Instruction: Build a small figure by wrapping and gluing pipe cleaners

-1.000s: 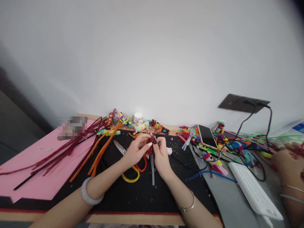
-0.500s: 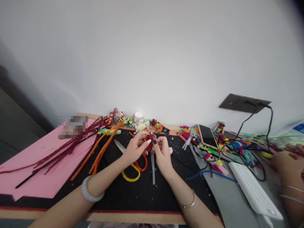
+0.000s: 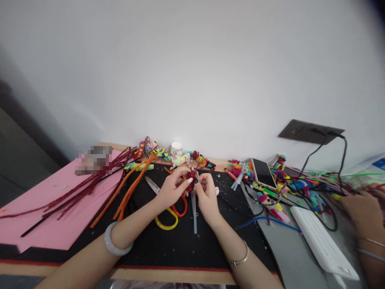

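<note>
Between my two hands is a small wound piece of glittery dark red pipe cleaner (image 3: pixel 190 176), partly hidden by the fingers. My left hand (image 3: pixel 172 188) pinches it from the left, with the thumb across its front. From the other side, my right hand (image 3: pixel 207 196) closes thumb and fingers on its right edge. A translucent strip (image 3: pixel 195 220) lies on the black mat (image 3: pixel 210 245) just below. Scissors with yellow and red handles (image 3: pixel 167 222) rest beneath my left wrist, blades pointing up and left.
Dark red pipe cleaners (image 3: pixel 78 192) lie across a pink sheet (image 3: pixel 27 216), beside orange ones (image 3: pixel 130 192). Colourful pipe-cleaner figures (image 3: pixel 180 159) and a white container (image 3: pixel 176 149) line the wall. At right are a phone (image 3: pixel 263 173), a power strip (image 3: pixel 323 243) and another person's hand (image 3: pixel 362 210).
Both my hands stay in nearly the same place, still holding the red piece. At the far right, the other person's hand has shifted slightly left.
</note>
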The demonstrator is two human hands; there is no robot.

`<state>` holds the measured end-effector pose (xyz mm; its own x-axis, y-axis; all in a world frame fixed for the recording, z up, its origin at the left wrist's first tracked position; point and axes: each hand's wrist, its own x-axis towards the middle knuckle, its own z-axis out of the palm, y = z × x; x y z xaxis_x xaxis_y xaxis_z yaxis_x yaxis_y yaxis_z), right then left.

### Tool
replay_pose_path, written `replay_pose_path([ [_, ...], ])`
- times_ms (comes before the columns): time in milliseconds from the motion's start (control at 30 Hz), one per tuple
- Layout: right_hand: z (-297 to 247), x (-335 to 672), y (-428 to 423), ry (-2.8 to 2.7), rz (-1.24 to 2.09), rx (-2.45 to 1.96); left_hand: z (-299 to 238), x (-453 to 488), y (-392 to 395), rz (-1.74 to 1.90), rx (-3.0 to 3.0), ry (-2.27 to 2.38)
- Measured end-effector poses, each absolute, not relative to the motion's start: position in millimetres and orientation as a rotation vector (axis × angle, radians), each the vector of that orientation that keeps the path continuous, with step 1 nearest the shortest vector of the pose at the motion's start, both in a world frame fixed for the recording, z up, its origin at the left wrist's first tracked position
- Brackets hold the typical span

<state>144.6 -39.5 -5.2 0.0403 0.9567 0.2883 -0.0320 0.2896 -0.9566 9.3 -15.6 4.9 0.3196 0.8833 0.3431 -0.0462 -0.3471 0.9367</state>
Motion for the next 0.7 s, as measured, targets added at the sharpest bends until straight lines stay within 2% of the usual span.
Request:
replay_pose_path([
  [700, 8, 143, -39, -1.06, 1.366, -0.787, 6, 10, -13, 1.182, 1.447, 0.66],
])
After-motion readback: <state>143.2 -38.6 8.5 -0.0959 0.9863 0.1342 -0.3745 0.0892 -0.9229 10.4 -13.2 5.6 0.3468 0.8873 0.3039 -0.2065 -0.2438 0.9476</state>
